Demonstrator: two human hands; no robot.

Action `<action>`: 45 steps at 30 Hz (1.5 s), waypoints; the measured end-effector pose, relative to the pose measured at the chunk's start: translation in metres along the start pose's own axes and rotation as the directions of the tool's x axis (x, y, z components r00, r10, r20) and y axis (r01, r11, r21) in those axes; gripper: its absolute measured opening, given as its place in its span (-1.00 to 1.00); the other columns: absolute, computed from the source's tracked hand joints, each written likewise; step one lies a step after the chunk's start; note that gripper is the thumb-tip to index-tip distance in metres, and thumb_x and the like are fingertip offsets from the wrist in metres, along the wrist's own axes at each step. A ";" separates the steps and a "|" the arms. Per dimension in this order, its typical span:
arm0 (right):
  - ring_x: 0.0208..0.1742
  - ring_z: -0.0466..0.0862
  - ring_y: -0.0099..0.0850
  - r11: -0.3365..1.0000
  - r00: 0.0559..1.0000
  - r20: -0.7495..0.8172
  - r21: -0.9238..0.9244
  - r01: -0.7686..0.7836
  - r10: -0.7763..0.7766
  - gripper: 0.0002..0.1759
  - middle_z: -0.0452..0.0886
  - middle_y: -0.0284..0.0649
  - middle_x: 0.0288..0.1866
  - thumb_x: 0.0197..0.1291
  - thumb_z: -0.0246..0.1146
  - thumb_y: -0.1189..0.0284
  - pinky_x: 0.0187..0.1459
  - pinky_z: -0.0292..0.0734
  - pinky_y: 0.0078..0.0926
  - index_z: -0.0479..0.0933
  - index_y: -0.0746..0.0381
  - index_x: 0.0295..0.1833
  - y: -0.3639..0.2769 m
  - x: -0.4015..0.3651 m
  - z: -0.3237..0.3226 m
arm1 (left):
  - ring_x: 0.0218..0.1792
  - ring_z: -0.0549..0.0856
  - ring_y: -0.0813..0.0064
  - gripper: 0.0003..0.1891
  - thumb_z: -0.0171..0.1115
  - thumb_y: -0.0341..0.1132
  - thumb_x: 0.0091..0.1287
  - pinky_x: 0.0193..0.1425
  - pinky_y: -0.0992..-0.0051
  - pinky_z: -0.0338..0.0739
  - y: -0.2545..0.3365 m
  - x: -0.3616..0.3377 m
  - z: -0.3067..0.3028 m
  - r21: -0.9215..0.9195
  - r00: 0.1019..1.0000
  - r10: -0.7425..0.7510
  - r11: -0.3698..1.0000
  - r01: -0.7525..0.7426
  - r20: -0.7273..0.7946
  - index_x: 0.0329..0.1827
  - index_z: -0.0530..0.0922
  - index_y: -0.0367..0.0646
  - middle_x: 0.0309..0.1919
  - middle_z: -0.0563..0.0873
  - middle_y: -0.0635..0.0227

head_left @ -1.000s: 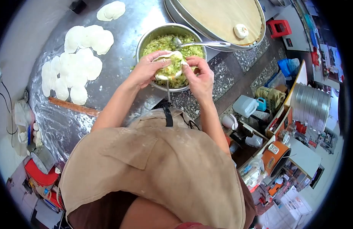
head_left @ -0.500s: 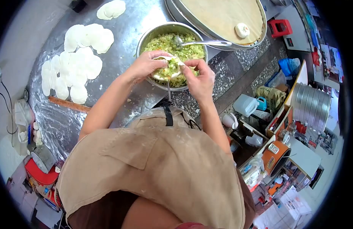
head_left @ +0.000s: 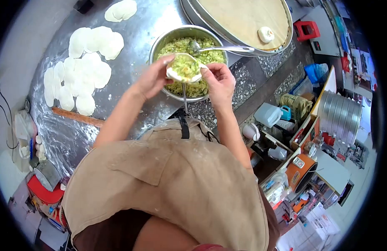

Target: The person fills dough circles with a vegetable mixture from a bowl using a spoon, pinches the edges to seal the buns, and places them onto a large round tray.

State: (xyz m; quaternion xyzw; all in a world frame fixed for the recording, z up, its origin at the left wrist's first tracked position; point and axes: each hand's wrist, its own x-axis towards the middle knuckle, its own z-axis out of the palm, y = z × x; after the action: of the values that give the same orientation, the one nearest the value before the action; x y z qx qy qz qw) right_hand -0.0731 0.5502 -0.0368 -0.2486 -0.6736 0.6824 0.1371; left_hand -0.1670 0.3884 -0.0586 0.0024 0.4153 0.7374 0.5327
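A white dough wrapper heaped with chopped green filling (head_left: 185, 68) is held over a metal bowl (head_left: 154, 56) of the same filling. My left hand (head_left: 154, 78) supports its left side, with the thumb along the rim. On the right, my right hand (head_left: 219, 79) pinches the wrapper's edge between thumb and fingers. A metal spoon (head_left: 227, 48) lies in the bowl, its handle sticking out over the right rim. A second thin handle (head_left: 184, 98) crosses the bowl's near rim. The wrapper is open at the top, so its filling shows.
Flat dough rounds (head_left: 87, 77) lie on the floured metal table (head_left: 135, 37) at left, beside a wooden rolling pin (head_left: 78, 117). A large lined steamer tray (head_left: 239, 16) at back right carries one white bun (head_left: 266, 34). Shelves with containers stand at right.
The wrapper has tilted so its filling faces me more fully. My left hand has opened a little and shifted left and down; my right hand stays on the edge.
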 end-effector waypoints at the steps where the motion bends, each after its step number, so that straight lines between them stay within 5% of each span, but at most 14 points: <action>1: -0.37 0.50 -0.66 0.999 0.999 0.016 0.021 -0.030 0.030 -0.86 0.55 -0.37 -0.38 0.14 0.29 0.58 -0.31 0.43 -0.73 0.50 0.34 -0.19 0.002 0.001 -0.001 | 0.07 0.59 0.34 -0.51 0.02 -0.12 0.38 0.20 0.26 0.49 -0.012 -0.001 0.009 -0.218 0.995 0.062 0.973 -0.078 -0.076 0.30 0.29 -0.18 0.12 0.53 0.21; 4: -0.31 0.51 -0.65 0.994 1.000 0.007 0.107 -0.021 0.021 -0.77 0.55 -0.33 -0.32 0.13 0.28 0.59 -0.23 0.45 -0.73 0.47 0.35 -0.09 0.014 0.001 0.006 | 0.01 0.61 0.40 -0.54 0.09 -0.29 0.36 0.09 0.40 0.58 -0.026 0.002 0.037 -0.495 0.978 0.141 0.845 -0.201 -0.157 0.29 0.28 -0.19 0.05 0.57 0.25; 6: -0.25 0.51 -0.63 0.997 1.000 0.019 0.079 -0.022 0.021 -0.68 0.54 -0.30 -0.27 0.13 0.27 0.60 -0.17 0.47 -0.71 0.42 0.37 0.01 0.012 -0.001 0.007 | -0.05 0.62 0.46 -0.54 0.16 -0.47 0.28 0.04 0.46 0.58 -0.030 0.006 0.045 -0.017 0.881 0.341 0.930 -0.367 -0.329 0.25 0.31 -0.22 0.01 0.57 0.26; 10: -0.29 0.53 -0.60 0.990 0.991 -0.046 -0.061 0.126 -0.129 -0.65 0.54 -0.28 -0.27 0.12 0.28 0.60 -0.19 0.49 -0.67 0.44 0.37 0.04 0.006 -0.007 0.012 | -0.11 0.63 0.51 -0.53 0.19 -0.57 0.21 0.00 0.50 0.57 -0.025 0.013 0.035 0.253 0.829 0.438 0.895 -0.367 -0.347 0.21 0.34 -0.23 -0.06 0.59 0.27; 12: -0.30 0.53 -0.58 0.974 0.982 -0.060 -0.156 0.167 -0.178 -0.65 0.54 -0.27 -0.28 0.11 0.28 0.59 -0.20 0.49 -0.66 0.45 0.36 0.04 0.006 -0.006 0.009 | -0.12 0.62 0.52 -0.56 0.17 -0.56 0.23 0.00 0.50 0.57 -0.019 0.010 0.037 0.283 0.842 0.436 0.891 -0.354 -0.318 0.19 0.36 -0.22 -0.08 0.60 0.28; 14: -0.36 0.55 -0.52 0.949 0.980 -0.012 -0.255 0.187 -0.197 -0.73 0.54 -0.25 -0.34 0.07 0.30 0.58 -0.28 0.49 -0.62 0.51 0.33 -0.07 0.005 -0.003 0.005 | -0.11 0.61 0.54 -0.61 0.16 -0.52 0.26 0.00 0.51 0.57 -0.011 0.005 0.043 -0.209 0.912 0.283 0.913 -0.351 -0.298 0.17 0.38 -0.21 -0.11 0.61 0.28; 17: -0.42 0.55 -0.45 0.726 0.883 0.195 -0.508 0.464 -0.428 -0.83 0.52 -0.21 -0.39 0.03 0.31 0.58 -0.37 0.47 -0.56 0.55 0.32 -0.21 0.000 0.000 -0.001 | -0.10 0.64 0.48 -0.61 0.15 -0.54 0.25 0.01 0.44 0.62 -0.019 0.013 0.031 -0.069 0.905 0.289 0.943 -0.325 -0.312 0.16 0.40 -0.20 -0.01 0.57 0.22; 24: -0.48 0.51 -0.38 0.747 0.871 0.147 -0.461 0.479 -0.468 -0.90 0.50 -0.19 -0.46 0.03 0.31 0.55 -0.48 0.40 -0.47 0.54 0.30 -0.32 -0.003 -0.001 0.004 | -0.14 0.59 0.57 -0.75 0.17 -0.52 0.19 -0.06 0.59 0.53 -0.018 0.010 0.031 0.190 0.877 0.398 0.915 -0.357 -0.270 -0.05 0.55 -0.23 -0.12 0.62 0.29; 34: -0.38 0.53 -0.29 0.667 0.802 0.279 -0.448 0.595 -0.529 -0.89 0.51 -0.16 -0.39 0.04 0.29 0.55 -0.37 0.43 -0.41 0.54 0.31 -0.28 -0.009 -0.007 0.003 | -0.13 0.59 0.58 -0.72 0.16 -0.53 0.15 -0.05 0.57 0.53 -0.011 0.006 0.024 0.324 0.898 0.356 0.908 -0.267 -0.257 -0.05 0.56 -0.20 -0.12 0.63 0.33; 36: -0.39 0.54 -0.29 0.711 0.855 0.219 -0.479 0.515 -0.471 -0.90 0.51 -0.16 -0.40 0.04 0.28 0.56 -0.37 0.44 -0.40 0.54 0.32 -0.29 -0.016 -0.006 0.004 | -0.05 0.59 0.56 -0.65 0.11 -0.50 0.20 0.07 0.53 0.52 -0.003 0.003 0.023 0.522 0.946 0.272 0.841 -0.143 -0.179 0.08 0.51 -0.19 -0.01 0.59 0.31; 37: -0.40 0.54 -0.33 0.737 0.871 0.255 -0.466 0.490 -0.419 -0.89 0.52 -0.16 -0.40 0.05 0.27 0.58 -0.38 0.45 -0.44 0.55 0.31 -0.26 -0.006 -0.002 -0.001 | -0.05 0.59 0.56 -0.65 0.11 -0.50 0.20 0.07 0.53 0.52 -0.001 0.001 0.024 0.521 0.946 0.273 0.841 -0.145 -0.178 0.08 0.51 -0.19 -0.01 0.59 0.31; 39: -0.40 0.54 -0.35 0.763 0.886 0.225 -0.450 0.463 -0.405 -0.89 0.52 -0.16 -0.40 0.05 0.28 0.58 -0.39 0.45 -0.46 0.55 0.31 -0.26 -0.005 -0.003 -0.004 | -0.01 0.59 0.53 -0.61 0.04 -0.40 0.31 0.12 0.49 0.52 0.005 -0.002 0.026 0.121 0.991 0.076 0.991 -0.063 -0.107 0.22 0.41 -0.22 0.07 0.54 0.25; 42: -0.42 0.54 -0.42 0.818 0.915 0.156 -0.409 0.403 -0.373 -0.91 0.53 -0.18 -0.40 0.06 0.29 0.56 -0.40 0.46 -0.53 0.54 0.31 -0.29 -0.005 -0.009 -0.004 | 0.05 0.58 0.50 -0.56 -0.04 -0.30 0.41 0.14 0.46 0.54 0.001 -0.010 0.024 -0.160 0.991 0.119 0.979 -0.128 -0.061 0.31 0.29 -0.27 0.13 0.50 0.20; 45: -0.44 0.53 -0.37 0.741 0.858 0.221 -0.433 0.513 -0.464 -0.92 0.52 -0.19 -0.43 0.04 0.29 0.57 -0.42 0.43 -0.47 0.52 0.31 -0.34 -0.012 -0.007 -0.001 | 0.01 0.59 0.53 -0.62 0.04 -0.34 0.40 0.12 0.50 0.54 -0.006 -0.007 0.026 0.078 0.971 0.198 0.979 -0.189 -0.137 0.23 0.39 -0.33 0.06 0.57 0.20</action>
State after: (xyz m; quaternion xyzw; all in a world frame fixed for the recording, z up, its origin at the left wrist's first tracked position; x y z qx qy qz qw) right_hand -0.0682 0.5478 -0.0237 -0.0551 -0.8677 0.4464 0.2118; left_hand -0.1479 0.3997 -0.0421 0.0066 0.4742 0.7702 0.4265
